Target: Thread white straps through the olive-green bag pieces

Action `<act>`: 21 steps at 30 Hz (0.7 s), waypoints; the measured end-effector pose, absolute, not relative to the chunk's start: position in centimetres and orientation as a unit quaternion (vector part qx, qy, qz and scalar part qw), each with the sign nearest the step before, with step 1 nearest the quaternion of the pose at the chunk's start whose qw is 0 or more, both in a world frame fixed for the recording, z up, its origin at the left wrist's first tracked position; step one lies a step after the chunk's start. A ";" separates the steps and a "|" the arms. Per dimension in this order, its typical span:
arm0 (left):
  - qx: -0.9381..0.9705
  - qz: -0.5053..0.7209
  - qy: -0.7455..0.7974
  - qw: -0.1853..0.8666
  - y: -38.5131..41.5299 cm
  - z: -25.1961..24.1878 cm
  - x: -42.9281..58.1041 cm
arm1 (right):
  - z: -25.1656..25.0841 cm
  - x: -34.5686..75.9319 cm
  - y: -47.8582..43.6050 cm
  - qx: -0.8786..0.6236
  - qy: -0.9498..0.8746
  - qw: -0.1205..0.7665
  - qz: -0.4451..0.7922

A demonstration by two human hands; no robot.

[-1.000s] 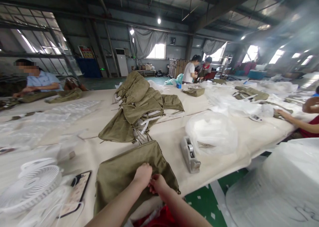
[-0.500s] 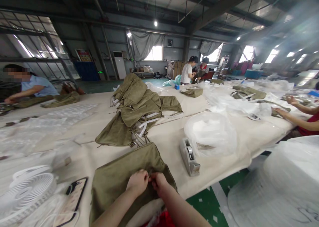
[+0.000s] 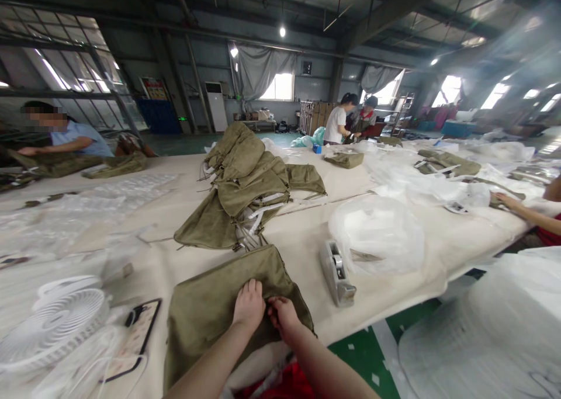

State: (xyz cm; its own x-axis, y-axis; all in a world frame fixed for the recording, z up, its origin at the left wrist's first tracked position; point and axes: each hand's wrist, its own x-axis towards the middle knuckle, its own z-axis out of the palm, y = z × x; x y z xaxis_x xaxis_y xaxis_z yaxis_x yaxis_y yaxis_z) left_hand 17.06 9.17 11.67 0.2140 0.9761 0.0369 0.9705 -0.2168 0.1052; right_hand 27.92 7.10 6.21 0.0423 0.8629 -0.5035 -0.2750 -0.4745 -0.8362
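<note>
An olive-green canvas bag (image 3: 205, 305) lies on the table right in front of me. My left hand (image 3: 249, 304) rests on it with the fingers stretched out flat against the fabric. Beside it, close to the bag's right side, my right hand (image 3: 283, 316) has its fingers curled in a pinch; whatever is between them is too small or hidden to name. Just beyond the bag is a heap of similar olive bags (image 3: 249, 183) with white straps. To the right stands a grey tape dispenser (image 3: 336, 273).
A white fan (image 3: 56, 323) and a phone-like framed panel (image 3: 135, 335) lie to my left. Clear plastic bags (image 3: 377, 232) spread to the right, with a large wrapped white bundle (image 3: 477, 323) beside the table. Co-workers sit or stand at left, right and back.
My left hand has gone from a closed pinch beside the right hand to lying flat on the bag. The right hand stays pinched nearby. The view has shifted slightly.
</note>
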 end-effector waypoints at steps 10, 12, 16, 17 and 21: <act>0.821 0.169 0.540 -0.080 5.4 6.3 8.1 | 6.1 26.3 4.8 -0.659 -0.555 0.423 0.279; 0.819 0.168 0.538 -0.109 4.3 5.7 6.9 | 6.4 25.9 4.7 -0.671 -0.592 0.381 0.234; 0.814 0.165 0.543 -0.121 3.6 5.6 6.7 | 7.3 25.8 5.3 -0.685 -0.630 0.309 0.196; 0.814 0.167 0.544 -0.120 3.6 5.6 6.8 | 7.5 25.8 5.4 -0.684 -0.643 0.291 0.185; 0.813 0.178 0.542 -0.111 3.8 5.6 6.8 | 8.0 25.9 5.7 -0.675 -0.698 0.214 0.110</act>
